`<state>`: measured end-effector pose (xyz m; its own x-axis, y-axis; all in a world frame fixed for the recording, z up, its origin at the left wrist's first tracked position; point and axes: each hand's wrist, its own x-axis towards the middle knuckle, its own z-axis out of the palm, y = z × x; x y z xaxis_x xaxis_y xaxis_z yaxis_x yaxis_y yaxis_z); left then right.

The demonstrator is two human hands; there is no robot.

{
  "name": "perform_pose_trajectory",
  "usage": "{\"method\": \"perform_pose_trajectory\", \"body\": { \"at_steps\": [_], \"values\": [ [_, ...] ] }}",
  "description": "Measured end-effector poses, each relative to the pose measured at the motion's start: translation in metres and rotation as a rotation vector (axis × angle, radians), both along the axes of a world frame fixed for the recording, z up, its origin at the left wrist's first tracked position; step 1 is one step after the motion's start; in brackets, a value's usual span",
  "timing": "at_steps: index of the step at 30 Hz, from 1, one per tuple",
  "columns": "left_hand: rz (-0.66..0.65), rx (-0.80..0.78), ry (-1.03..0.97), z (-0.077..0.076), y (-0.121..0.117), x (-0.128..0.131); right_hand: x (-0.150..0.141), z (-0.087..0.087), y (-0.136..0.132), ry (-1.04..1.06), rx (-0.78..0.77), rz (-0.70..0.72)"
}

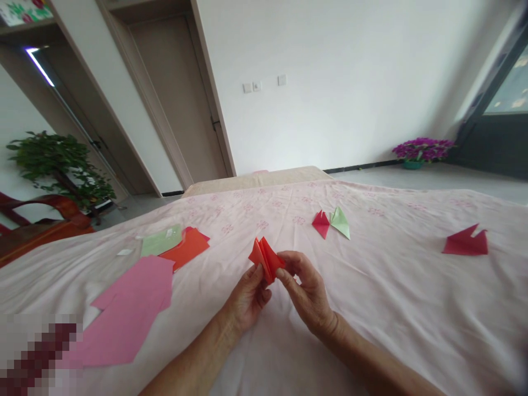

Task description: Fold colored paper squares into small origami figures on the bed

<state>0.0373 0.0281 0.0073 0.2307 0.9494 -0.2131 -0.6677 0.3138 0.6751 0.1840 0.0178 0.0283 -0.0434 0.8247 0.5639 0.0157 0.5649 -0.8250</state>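
A folded piece of orange-red paper (266, 258) is held up between both hands above the cloth, its layers fanned apart at the top. My left hand (247, 297) pinches its lower left side between thumb and fingers. On its right edge, my right hand (307, 289) grips with thumb and forefinger. Beyond the hands lie a small red folded paper shape (320, 224) and a pale green one (340, 223), side by side. Farther right sits a larger dark red folded shape (466, 242) with a notch in its top.
Pink paper sheets (136, 308), orange sheets (190, 247) and a pale green packet (161, 240) lie on the left of the pink patterned cloth (391, 308). A wooden chair (45, 225) stands at the far left, near a leafy plant (58, 165). Purple flowers (423, 149) stand by the wall.
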Motion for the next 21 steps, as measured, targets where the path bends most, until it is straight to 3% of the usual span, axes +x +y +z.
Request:
{"method": "perform_pose_trajectory", "body": {
  "at_steps": [8, 15, 21],
  "values": [
    [-0.133, 0.015, -0.099, 0.001, 0.004, -0.007, 0.018, 0.011, 0.010, -0.263, 0.256, 0.103],
    [-0.123, 0.054, -0.113, -0.003, 0.007, -0.008, 0.020, 0.006, 0.014, -0.335, 0.208, 0.031],
    [-0.145, 0.024, -0.133, -0.004, 0.008, -0.007, 0.023, 0.004, 0.020, -0.350, 0.258, 0.059]
  ]
}}
